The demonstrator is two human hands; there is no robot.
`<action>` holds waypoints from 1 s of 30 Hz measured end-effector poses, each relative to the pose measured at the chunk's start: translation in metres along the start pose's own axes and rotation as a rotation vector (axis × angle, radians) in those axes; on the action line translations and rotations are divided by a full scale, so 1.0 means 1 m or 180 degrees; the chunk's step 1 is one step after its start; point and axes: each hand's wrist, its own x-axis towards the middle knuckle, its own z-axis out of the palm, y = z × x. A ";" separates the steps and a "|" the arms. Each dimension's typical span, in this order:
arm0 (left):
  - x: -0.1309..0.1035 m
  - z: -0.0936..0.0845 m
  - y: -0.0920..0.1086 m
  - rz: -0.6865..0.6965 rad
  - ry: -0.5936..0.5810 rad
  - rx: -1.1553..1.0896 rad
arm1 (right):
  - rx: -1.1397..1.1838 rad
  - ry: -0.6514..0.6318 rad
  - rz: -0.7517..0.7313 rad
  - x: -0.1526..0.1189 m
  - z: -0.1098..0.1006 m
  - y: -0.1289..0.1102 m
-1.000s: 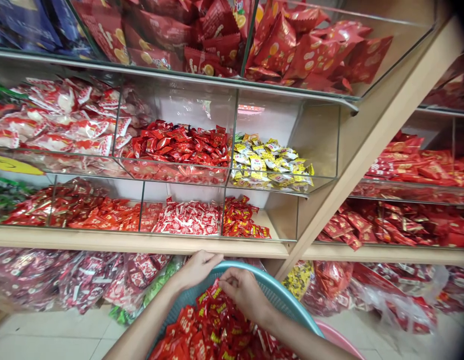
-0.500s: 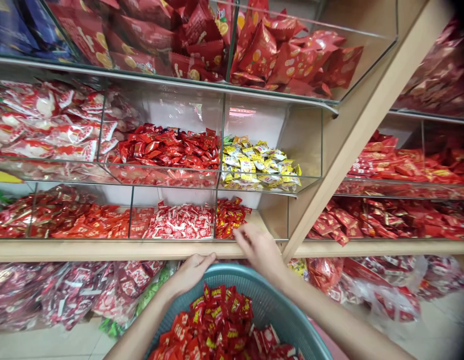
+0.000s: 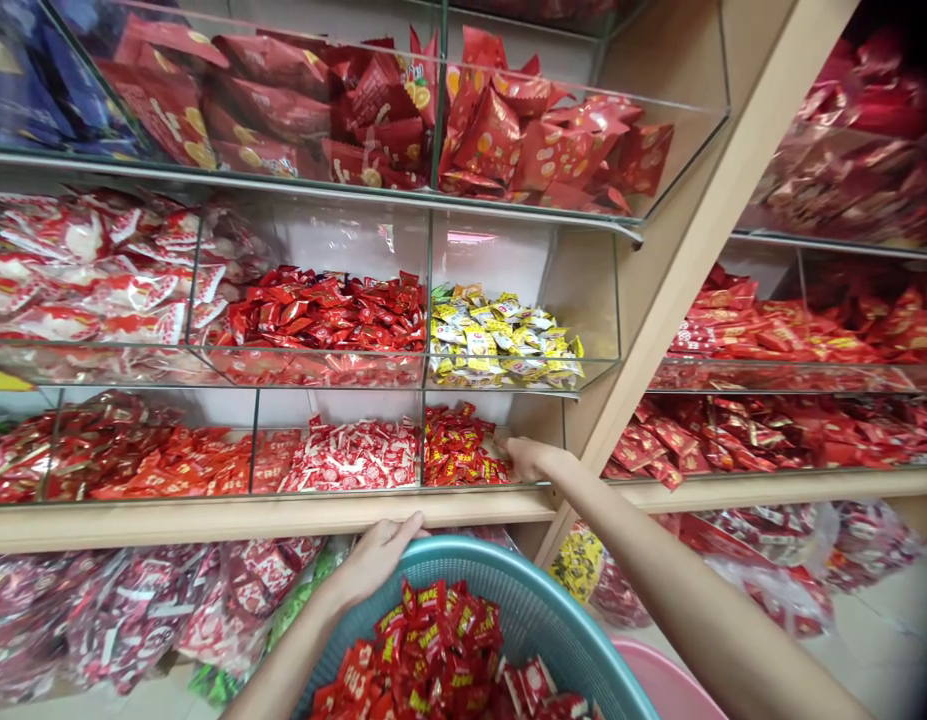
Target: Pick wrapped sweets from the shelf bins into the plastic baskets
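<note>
My left hand (image 3: 379, 556) is closed on the far-left rim of a blue-green plastic basket (image 3: 538, 575), with its thumb on the rim. Inside the basket lies a heap of red wrapped candies (image 3: 440, 640), some with yellow lettering. My right hand (image 3: 534, 458) reaches into the bottom-shelf compartment at the right, fingers stretched toward a pile of red and yellow candies (image 3: 459, 450). Its fingertips are at the pile's right edge and partly blurred; nothing shows in them.
Clear dividers part the shelf bins, with red-and-white candies (image 3: 358, 455) to the left and yellow-and-white candies (image 3: 504, 335) above. A slanting wooden upright (image 3: 662, 320) stands at the right. Bagged candies (image 3: 144, 610) lie below the shelf, and a pink tub (image 3: 662, 680) is behind the basket.
My right hand has moved right and deeper into the compartment, beside the red and yellow pile. The view has shifted slightly. My left hand remains on the basket rim.
</note>
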 end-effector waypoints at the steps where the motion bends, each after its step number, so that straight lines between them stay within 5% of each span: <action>1: 0.000 0.000 -0.001 0.0003 0.0009 0.0001 | -0.0045 -0.0028 0.0004 0.000 0.002 0.000; 14: -0.001 0.000 0.003 0.0031 -0.0001 0.0073 | -0.0321 0.0129 0.0114 -0.002 0.006 0.006; 24: 0.000 0.001 0.004 0.0020 -0.0039 -0.0044 | -0.0017 0.1238 -0.0212 -0.037 0.004 0.010; 27: 0.000 0.002 0.003 0.0074 -0.0091 -0.0097 | 0.0894 0.1667 -0.0379 -0.054 0.006 0.002; 30: 0.000 0.003 0.004 0.0157 -0.0102 -0.0122 | 0.3006 0.1459 -0.0580 -0.072 0.012 -0.010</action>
